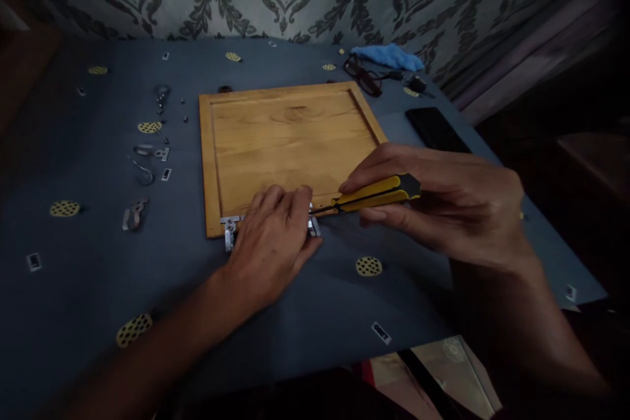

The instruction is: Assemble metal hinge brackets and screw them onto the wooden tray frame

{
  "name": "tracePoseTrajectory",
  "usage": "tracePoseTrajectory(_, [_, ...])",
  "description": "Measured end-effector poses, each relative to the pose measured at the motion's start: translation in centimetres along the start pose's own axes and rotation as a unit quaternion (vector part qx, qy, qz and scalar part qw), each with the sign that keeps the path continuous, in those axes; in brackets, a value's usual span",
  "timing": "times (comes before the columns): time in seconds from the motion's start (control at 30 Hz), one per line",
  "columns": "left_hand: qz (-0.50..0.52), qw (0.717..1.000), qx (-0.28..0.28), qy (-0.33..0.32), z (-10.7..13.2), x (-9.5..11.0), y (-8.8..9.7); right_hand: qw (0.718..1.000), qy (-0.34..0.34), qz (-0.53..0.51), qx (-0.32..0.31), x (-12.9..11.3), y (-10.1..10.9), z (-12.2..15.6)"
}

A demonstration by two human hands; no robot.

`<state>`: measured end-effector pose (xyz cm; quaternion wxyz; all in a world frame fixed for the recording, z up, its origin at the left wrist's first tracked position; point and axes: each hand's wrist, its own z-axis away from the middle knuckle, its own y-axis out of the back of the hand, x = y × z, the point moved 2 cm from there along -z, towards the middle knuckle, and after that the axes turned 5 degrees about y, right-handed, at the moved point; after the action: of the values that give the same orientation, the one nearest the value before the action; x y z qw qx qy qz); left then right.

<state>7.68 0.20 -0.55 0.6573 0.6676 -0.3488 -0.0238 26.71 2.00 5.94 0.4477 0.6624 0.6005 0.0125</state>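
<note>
A wooden panel with a raised frame lies flat on a table covered in dark blue cloth. At its near edge sits a metal bracket, and my left hand presses down on it with fingers curled. My right hand grips a screwdriver with a yellow and black handle. Its shaft points left toward the bracket, just beside my left fingertips. Most of the bracket is hidden under my left hand.
Several small metal fittings and screws lie scattered left of the panel. Glasses, a blue cloth and a dark phone sit at the back right. A patterned wall stands behind; the table's near edge drops off at lower right.
</note>
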Motion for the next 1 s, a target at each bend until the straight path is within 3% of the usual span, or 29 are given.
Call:
tracePoseTrajectory(0.23, [-0.002,1.000,0.012,-0.014,0.1,-0.1,0.0,0.997,-0.020,-0.029,-0.074,-0.1,0.7,-0.4])
tracePoseTrajectory(0.43, [-0.001,1.000,0.015,-0.014,0.1,-0.2,-0.1,0.998,-0.022,-0.052,-0.027,0.4,-0.6,-0.2])
tracePoseTrajectory(0.67, [-0.004,0.999,0.026,-0.020,0.2,-0.2,-0.2,0.999,-0.029,0.019,0.041,0.3,-1.1,0.0])
tracePoseTrajectory(0.83, [-0.002,1.000,0.013,-0.011,0.1,-0.1,-0.1,0.997,-0.056,0.048,0.028,-0.3,-0.7,0.0])
tracePoseTrajectory(1.0, [0.002,1.000,-0.003,-0.004,-0.1,0.0,0.1,0.998,-0.033,0.057,-0.012,-0.6,-0.3,-0.2])
